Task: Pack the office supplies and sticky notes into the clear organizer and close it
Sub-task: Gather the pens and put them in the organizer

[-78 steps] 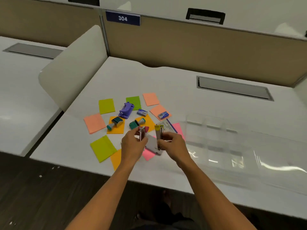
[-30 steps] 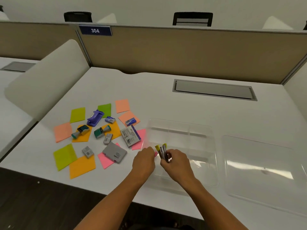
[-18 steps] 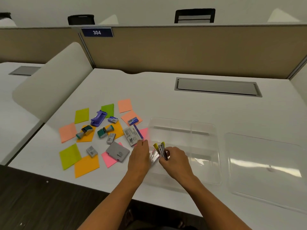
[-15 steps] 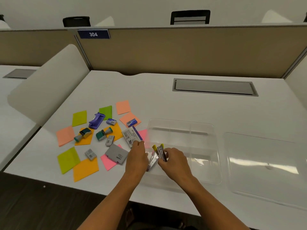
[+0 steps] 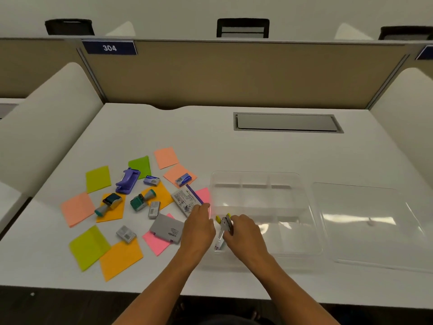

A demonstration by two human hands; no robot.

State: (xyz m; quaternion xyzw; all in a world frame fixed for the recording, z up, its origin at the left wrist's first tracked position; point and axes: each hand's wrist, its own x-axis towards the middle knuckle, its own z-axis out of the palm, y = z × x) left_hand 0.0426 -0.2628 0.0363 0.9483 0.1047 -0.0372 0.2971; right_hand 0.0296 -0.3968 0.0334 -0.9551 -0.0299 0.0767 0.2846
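Right hand fingers: the right hand curls its fingers round a small bundle of yellow-tipped items, held over the near-left corner of the clear organizer.
Left hand fingers: the left hand is palm down, fingers loosely extended and holding nothing, tips at the edge of a printed packet.
In the organizer: one small white item lies in the near-left compartment, between the hands.
Lid: a clear lid lies flat just right of the organizer.
Supplies: left of the hands lie a grey case, two stamps, a purple hole punch and small boxes, scattered among sticky notes in green, orange, pink and salmon.
Counter: a white counter with a grey cable hatch set into its far side.
Room: a tan partition with a blue plate reading 304; white curved dividers on both sides; dark chair backs beyond.
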